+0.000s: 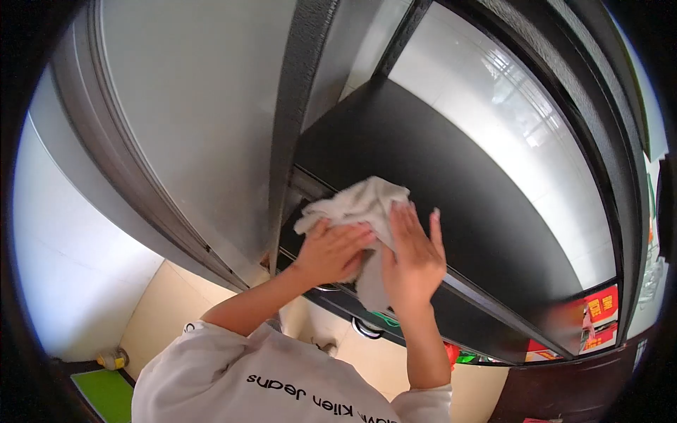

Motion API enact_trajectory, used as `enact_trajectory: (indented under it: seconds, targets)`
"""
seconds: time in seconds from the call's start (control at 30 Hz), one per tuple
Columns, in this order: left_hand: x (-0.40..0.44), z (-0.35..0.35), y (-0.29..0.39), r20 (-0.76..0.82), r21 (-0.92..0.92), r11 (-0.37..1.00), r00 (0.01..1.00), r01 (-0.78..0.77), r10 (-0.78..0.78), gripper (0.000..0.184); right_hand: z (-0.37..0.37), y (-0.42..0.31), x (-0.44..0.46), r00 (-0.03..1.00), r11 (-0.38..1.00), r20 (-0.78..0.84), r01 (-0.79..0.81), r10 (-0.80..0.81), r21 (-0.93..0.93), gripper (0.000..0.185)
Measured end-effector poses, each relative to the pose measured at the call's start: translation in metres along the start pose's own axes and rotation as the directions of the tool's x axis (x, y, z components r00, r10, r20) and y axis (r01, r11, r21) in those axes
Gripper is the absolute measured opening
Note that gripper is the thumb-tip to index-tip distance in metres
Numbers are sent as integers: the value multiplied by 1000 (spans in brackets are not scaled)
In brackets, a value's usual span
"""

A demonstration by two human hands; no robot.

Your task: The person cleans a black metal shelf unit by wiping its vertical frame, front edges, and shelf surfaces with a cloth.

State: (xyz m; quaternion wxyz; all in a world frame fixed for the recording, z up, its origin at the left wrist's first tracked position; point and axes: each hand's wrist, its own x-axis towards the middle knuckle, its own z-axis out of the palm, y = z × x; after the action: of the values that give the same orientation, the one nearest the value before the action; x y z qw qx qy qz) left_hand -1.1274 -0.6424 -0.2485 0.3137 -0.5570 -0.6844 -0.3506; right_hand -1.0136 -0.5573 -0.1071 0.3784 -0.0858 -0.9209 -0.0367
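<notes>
A crumpled white cloth (pixel 360 201) is bunched between both my hands, over the front edge of a black shelf (pixel 465 190). My left hand (pixel 335 250) curves its fingers over the cloth's left part. On the right side, my right hand (pixel 415 257) holds the cloth with long fingers, one finger standing apart from the others. Part of the cloth hangs down between the two hands. The palms and the undersides of the fingers are hidden.
A grey panel (pixel 190 92) with a dark edge rises at the left of the shelf. White glossy tiles (pixel 515 127) line the back. Red printed packaging (pixel 599 317) is at the right end. A metal rail (pixel 493 303) runs along the shelf front.
</notes>
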Motion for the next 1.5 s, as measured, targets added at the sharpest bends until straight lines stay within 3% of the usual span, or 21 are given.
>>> enact_trajectory:
  seconds: [0.07, 0.13, 0.2, 0.3, 0.43, 0.57, 0.7, 0.83, 1.1, 1.23, 1.33, 1.5]
  targets:
    - [-3, -17, -30, 32, 40, 997, 997, 64, -65, 53, 22, -20, 22, 999, 999, -10, 53, -53, 1, 52]
    - [-6, -32, -54, 23, 109, 991, 996, 82, -85, 53, 42, -38, 38, 994, 994, -36, 100, -101, -34, 38]
    - [-7, -38, -68, 16, 152, 983, 994, 106, -109, 53, 57, -51, 48, 991, 993, -84, 104, -108, -57, 41]
    - [-17, -29, -67, 87, 116, 982, 984, 147, -157, 58, 60, -59, 51, 991, 996, -110, 73, -79, -56, 43]
    - [-15, -14, -46, -47, 63, 985, 986, 161, -158, 73, 49, -49, 42, 990, 990, -123, 80, -66, 114, 43]
    - [-5, -5, -15, -45, -12, 953, 952, 304, -304, 76, 35, -36, 33, 998, 985, -24, 65, -62, 158, 47]
    - [-7, 13, 10, -139, -89, 975, 967, 202, -213, 72, 14, -13, 14, 999, 985, -17, 52, -50, 165, 46]
    - [-3, 27, 56, -35, -28, 997, 996, 77, -78, 67, -32, 29, -28, 999, 986, -24, -24, 29, 167, 47]
    - [29, 58, 191, 113, -157, 986, 990, -61, 80, 64, -125, 116, -118, 989, 989, 12, -146, 146, 30, 49]
    - [44, 73, 248, 149, -184, 967, 968, -174, 202, 63, -163, 156, -160, 973, 972, -57, -228, 225, -50, 49]
    - [50, 80, 268, 184, -204, 953, 948, -223, 261, 62, -181, 172, -177, 965, 961, -43, -263, 260, -82, 51]
    - [51, 81, 259, 241, -120, 970, 941, -212, 236, 60, -174, 174, -174, 981, 974, -46, -193, 189, -121, 49]
